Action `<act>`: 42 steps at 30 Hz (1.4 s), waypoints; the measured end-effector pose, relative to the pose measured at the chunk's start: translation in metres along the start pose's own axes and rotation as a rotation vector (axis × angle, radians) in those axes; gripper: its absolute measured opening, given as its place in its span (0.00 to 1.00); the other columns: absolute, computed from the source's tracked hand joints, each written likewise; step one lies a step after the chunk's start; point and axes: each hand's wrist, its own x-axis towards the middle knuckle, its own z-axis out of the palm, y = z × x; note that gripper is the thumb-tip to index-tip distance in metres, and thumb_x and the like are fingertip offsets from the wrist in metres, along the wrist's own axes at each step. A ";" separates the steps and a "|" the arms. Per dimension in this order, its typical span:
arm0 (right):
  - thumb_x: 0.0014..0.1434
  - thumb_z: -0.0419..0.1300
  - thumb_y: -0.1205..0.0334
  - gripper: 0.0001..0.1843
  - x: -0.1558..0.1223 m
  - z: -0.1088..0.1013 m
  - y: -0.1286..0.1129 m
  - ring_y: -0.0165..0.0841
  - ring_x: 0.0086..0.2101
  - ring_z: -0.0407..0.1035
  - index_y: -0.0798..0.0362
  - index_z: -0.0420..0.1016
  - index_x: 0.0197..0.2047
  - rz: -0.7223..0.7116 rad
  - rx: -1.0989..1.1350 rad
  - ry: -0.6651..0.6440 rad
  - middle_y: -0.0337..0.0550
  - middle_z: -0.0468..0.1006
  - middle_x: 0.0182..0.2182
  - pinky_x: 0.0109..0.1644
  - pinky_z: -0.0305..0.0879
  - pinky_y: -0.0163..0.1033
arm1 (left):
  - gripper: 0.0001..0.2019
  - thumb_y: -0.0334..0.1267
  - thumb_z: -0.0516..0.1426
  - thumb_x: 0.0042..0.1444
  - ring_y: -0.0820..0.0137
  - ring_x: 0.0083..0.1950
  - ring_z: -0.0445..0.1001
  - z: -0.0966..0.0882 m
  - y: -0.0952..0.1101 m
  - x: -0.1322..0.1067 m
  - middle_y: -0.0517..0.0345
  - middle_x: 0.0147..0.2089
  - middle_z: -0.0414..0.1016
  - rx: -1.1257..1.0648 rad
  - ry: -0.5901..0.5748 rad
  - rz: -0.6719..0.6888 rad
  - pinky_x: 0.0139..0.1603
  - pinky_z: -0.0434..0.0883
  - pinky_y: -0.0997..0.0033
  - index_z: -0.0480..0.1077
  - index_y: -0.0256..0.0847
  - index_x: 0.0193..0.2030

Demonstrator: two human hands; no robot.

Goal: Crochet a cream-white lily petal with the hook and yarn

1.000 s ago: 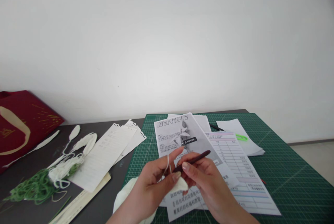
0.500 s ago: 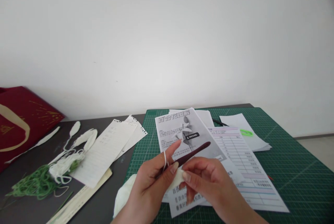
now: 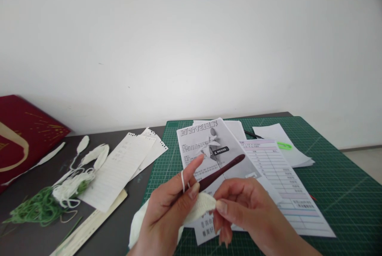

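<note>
A white wall (image 3: 191,49) stands behind a dark desk (image 3: 110,232).
A green mat (image 3: 343,192) with thin lines fills the lower right, with smooth paper sheets (image 3: 291,196) on it. At the lower middle, the left hand (image 3: 167,210) pinches a woolly, leaf-shaped white piece (image 3: 203,204) and a smooth, dark red stick (image 3: 222,174) in its fingers; the right hand (image 3: 246,204) pinches the white piece's tip. Thin white yarn (image 3: 182,180) loops one left finger.

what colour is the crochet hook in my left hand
The crochet hook is dark maroon, best seen in the head view.
</note>
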 end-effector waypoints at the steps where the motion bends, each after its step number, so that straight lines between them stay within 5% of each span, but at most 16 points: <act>1: 0.52 0.68 0.54 0.15 -0.001 0.000 -0.001 0.24 0.17 0.69 0.60 0.76 0.28 0.001 -0.008 -0.002 0.43 0.79 0.21 0.22 0.66 0.29 | 0.19 0.38 0.63 0.53 0.80 0.23 0.60 0.000 0.000 0.000 0.64 0.24 0.69 0.000 0.000 0.005 0.23 0.57 0.81 0.75 0.50 0.53; 10: 0.50 0.68 0.50 0.18 -0.006 0.008 -0.009 0.24 0.19 0.66 0.58 0.78 0.33 0.005 -0.064 0.055 0.40 0.77 0.23 0.25 0.68 0.33 | 0.18 0.40 0.61 0.55 0.78 0.23 0.56 -0.003 -0.006 -0.001 0.64 0.25 0.65 0.188 0.003 0.112 0.22 0.56 0.79 0.74 0.52 0.54; 27: 0.47 0.69 0.48 0.19 -0.007 0.011 -0.011 0.24 0.19 0.66 0.57 0.76 0.28 0.056 -0.100 0.112 0.40 0.76 0.22 0.23 0.67 0.32 | 0.19 0.33 0.57 0.59 0.75 0.23 0.63 -0.006 -0.003 -0.004 0.63 0.28 0.73 0.492 -0.032 0.378 0.26 0.65 0.77 0.72 0.56 0.56; 35: 0.48 0.68 0.47 0.19 -0.008 0.008 -0.010 0.25 0.18 0.65 0.57 0.77 0.30 0.046 -0.161 0.099 0.41 0.77 0.22 0.23 0.66 0.32 | 0.21 0.38 0.58 0.58 0.63 0.40 0.72 -0.022 -0.013 -0.008 0.57 0.37 0.77 0.698 0.034 0.340 0.43 0.70 0.67 0.69 0.55 0.59; 42: 0.49 0.66 0.46 0.20 -0.007 0.008 -0.006 0.24 0.18 0.65 0.57 0.76 0.29 0.050 -0.213 0.106 0.41 0.76 0.22 0.22 0.66 0.32 | 0.20 0.35 0.56 0.60 0.71 0.30 0.72 -0.011 -0.005 -0.005 0.61 0.35 0.79 0.556 -0.057 0.335 0.34 0.71 0.73 0.69 0.57 0.58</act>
